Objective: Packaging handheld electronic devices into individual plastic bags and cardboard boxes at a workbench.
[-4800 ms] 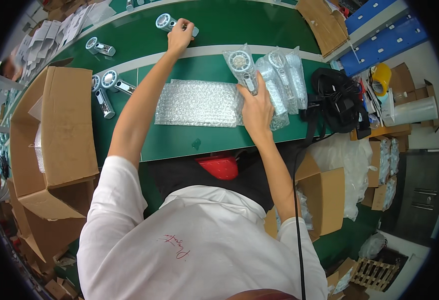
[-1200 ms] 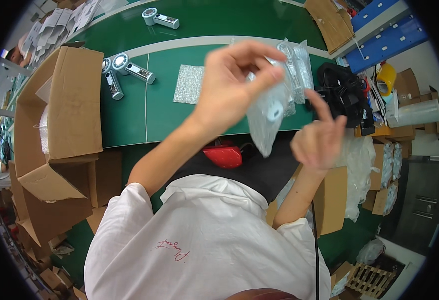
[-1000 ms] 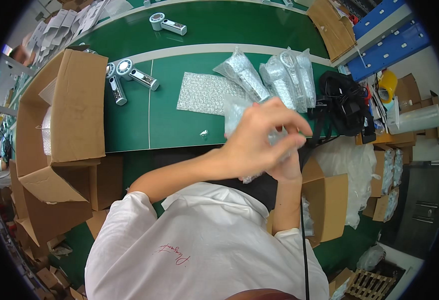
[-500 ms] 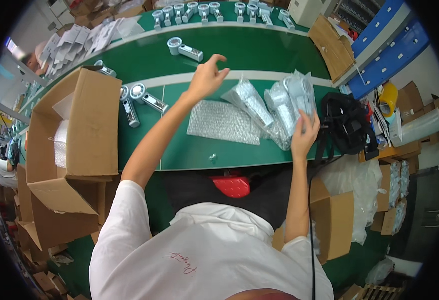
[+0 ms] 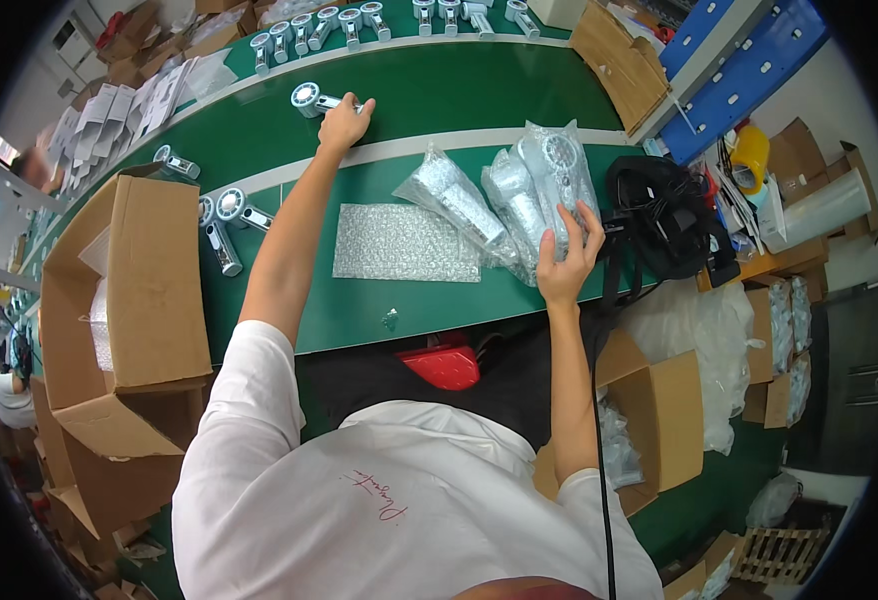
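One bare fan is newly gripped by the left hand; the right hand, spread, touches a bagged fan.

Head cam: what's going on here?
A person's left hand is at the handle of a loose fan across the green bench. The right hand has its fingers spread at the lower end of the rightmost bagged fan. Other bagged fans lie to its left, then flat bubble wrap.
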The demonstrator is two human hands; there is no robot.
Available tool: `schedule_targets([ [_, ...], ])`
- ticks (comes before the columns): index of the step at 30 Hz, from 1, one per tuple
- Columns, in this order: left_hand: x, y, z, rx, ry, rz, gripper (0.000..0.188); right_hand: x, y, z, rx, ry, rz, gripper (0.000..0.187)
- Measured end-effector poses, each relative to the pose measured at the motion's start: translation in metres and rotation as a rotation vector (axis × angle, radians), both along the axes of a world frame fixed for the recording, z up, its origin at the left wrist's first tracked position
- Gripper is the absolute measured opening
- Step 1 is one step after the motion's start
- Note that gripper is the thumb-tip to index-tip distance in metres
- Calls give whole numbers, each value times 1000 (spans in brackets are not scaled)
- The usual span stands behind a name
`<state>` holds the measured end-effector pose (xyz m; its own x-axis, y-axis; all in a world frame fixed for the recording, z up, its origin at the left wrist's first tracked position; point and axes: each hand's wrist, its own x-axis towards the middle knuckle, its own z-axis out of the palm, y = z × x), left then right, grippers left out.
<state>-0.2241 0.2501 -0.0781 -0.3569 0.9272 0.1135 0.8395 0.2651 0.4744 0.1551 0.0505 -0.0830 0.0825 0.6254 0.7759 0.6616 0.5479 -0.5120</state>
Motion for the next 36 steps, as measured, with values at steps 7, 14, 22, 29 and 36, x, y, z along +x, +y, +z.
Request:
schedule_targets([
  [7,-11,-75,37,436,-1097,-68,29,-1,-1,1,-15,83,-18,34],
  [14,22,-227,63,420,-1140,-367,29,-8,8,4,-39,36,11,30],
  [22,64,-304,54,480,-988,-595,26,-46,31,24,2,-201,109,24],
  [29,100,-298,41,750,-271,-839,26,-59,20,44,-99,-319,336,17],
  [36,122,-291,94,483,151,-1117,28,-87,-65,74,-858,1064,676,36],
])
